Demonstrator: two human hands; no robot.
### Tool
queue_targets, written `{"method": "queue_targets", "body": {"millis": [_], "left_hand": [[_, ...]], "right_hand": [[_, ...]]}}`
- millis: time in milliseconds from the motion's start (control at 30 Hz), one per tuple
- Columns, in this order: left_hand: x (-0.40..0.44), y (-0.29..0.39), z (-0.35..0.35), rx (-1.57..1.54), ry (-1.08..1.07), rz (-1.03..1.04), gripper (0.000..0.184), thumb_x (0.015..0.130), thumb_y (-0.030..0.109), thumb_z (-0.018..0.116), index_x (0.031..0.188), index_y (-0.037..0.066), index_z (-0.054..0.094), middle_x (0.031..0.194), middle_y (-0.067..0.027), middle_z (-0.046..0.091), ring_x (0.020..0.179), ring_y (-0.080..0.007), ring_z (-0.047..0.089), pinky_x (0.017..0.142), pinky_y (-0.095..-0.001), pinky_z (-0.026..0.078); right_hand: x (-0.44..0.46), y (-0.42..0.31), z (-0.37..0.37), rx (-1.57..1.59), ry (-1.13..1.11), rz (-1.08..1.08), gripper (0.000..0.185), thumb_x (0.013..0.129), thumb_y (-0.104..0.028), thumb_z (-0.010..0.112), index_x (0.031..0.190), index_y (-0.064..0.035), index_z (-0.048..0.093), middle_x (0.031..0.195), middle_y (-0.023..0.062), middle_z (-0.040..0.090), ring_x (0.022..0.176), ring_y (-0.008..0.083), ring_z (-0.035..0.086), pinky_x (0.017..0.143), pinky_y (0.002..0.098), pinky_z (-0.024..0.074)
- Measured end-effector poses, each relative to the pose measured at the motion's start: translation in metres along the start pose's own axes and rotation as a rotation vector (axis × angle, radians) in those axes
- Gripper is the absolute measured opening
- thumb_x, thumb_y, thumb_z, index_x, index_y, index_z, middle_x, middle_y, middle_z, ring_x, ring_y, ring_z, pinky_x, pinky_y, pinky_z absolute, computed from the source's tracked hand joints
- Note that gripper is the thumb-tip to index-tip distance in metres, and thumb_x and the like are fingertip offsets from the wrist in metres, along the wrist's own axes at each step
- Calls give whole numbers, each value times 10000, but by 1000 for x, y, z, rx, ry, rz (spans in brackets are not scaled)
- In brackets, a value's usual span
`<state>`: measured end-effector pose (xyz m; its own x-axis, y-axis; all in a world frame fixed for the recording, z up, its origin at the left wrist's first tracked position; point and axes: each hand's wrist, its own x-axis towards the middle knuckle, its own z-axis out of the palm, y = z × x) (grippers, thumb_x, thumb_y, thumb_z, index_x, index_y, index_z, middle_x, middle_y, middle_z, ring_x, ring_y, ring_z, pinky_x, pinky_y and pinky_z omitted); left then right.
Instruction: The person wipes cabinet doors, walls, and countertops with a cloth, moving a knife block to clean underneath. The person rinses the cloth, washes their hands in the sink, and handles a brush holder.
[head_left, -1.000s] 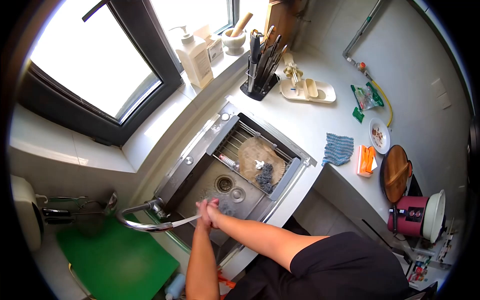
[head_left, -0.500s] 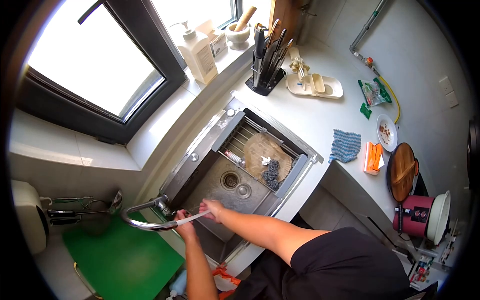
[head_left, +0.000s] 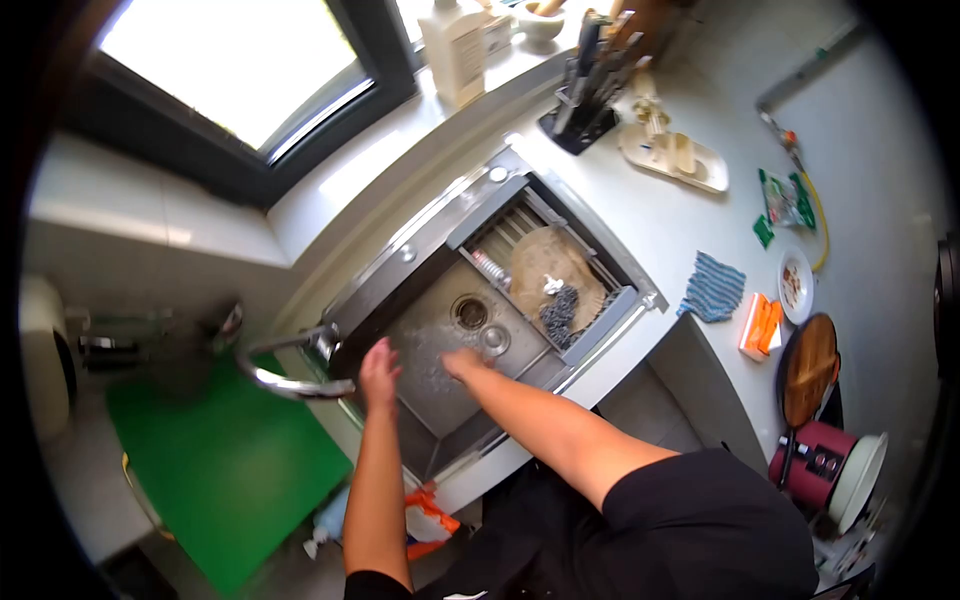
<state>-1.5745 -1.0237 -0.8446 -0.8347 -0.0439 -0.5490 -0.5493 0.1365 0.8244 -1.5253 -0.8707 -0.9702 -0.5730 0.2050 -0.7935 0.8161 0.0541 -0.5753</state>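
My left hand (head_left: pixel 379 374) is over the left side of the steel sink (head_left: pixel 405 322), just beyond the spout of the chrome faucet (head_left: pixel 300 386). It is empty, with its fingers apart. Lower over the basin, my right hand (head_left: pixel 463 363) points toward the drain (head_left: pixel 471 312); its fingers are a little blurred but look stretched out, with nothing in them. Water droplets show on the basin floor between the hands. No stream is visible from the spout.
A rack (head_left: pixel 598 322) across the sink holds a tan round piece (head_left: pixel 548 268) and a grey scrubber (head_left: pixel 560 318). A green board (head_left: pixel 225 450) lies left. Rightward are a knife block (head_left: pixel 580 125), a blue cloth (head_left: pixel 714 287), a white plate (head_left: pixel 796 285) and a maroon cooker (head_left: pixel 815 462).
The water stream from the faucet is gone. My left hand has left the spout's end and moved up; my right hand has shifted right and farther over the basin. The view has tilted.
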Motion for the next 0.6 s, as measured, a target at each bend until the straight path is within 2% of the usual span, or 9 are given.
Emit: {"method": "queue_targets", "body": {"millis": [33,100,133,233,300,367,433,500,600], "left_hand": [[-6,-18,12,29,-39,-59,584,1046,505,549,1473,106,555,1537,-92,526,1388,-262,511,1105,-434,419],[-11,-53,21,-63,-48,-83,599,1049,526,519,1467,98,557,1538,-102,522,1398,-265,497,1124,-431,397],[-12,-69,27,-145,-96,-87,617,1051,547,489,1461,91,560,1540,-112,519,1408,-268,483,1142,-428,374],[-24,-112,61,-396,-270,-101,685,1059,610,398,1442,67,567,1545,-142,509,1439,-278,441,1197,-420,306],[-44,-94,91,-553,-357,-151,669,1063,625,390,1285,42,630,1467,-150,578,1352,-268,529,1182,-393,345],[-58,-74,100,-778,-169,-264,489,1077,522,467,1179,71,628,1382,-117,632,1239,-258,611,1112,-407,439],[-61,-78,109,-846,9,-303,416,1060,473,527,1174,83,618,1334,-104,649,1207,-255,624,1073,-422,472],[-73,-75,117,-908,193,-349,352,1043,423,587,1169,96,608,1287,-91,666,1174,-252,636,1034,-437,506],[-88,-52,124,-882,296,-561,367,963,419,704,1155,123,605,1188,-59,677,1110,-247,652,982,-435,534]], "right_hand": [[-25,-5,-9,-337,133,-43,801,994,-582,503,1543,-2,438,1630,187,394,1560,310,260,1246,464,227],[-62,-29,-18,464,-270,10,803,991,-584,515,1553,-16,426,1635,175,388,1535,290,310,1232,479,244],[-72,-42,-14,445,-295,17,803,991,-584,515,1553,-16,426,1635,175,388,1535,290,310,1232,479,244],[-90,-44,3,954,-559,583,738,1001,-560,534,1549,-72,453,1561,163,487,1466,242,415,1200,457,304],[-82,-22,41,518,272,-1,563,997,-488,597,1422,-122,552,1326,182,630,1245,266,582,975,446,475],[-62,10,45,264,649,-305,475,995,-451,628,1359,-147,602,1208,192,702,1134,277,665,862,440,561],[-25,36,-11,-281,145,-707,335,942,-409,642,1039,-106,745,972,174,751,934,319,735,780,450,560],[-53,9,-41,-390,-49,-613,362,953,-424,626,1057,-99,744,1012,179,754,960,297,732,812,449,559],[-82,-14,-62,-938,-255,-1033,352,963,-407,640,1253,-225,720,1005,135,760,959,303,732,753,449,578]]}}
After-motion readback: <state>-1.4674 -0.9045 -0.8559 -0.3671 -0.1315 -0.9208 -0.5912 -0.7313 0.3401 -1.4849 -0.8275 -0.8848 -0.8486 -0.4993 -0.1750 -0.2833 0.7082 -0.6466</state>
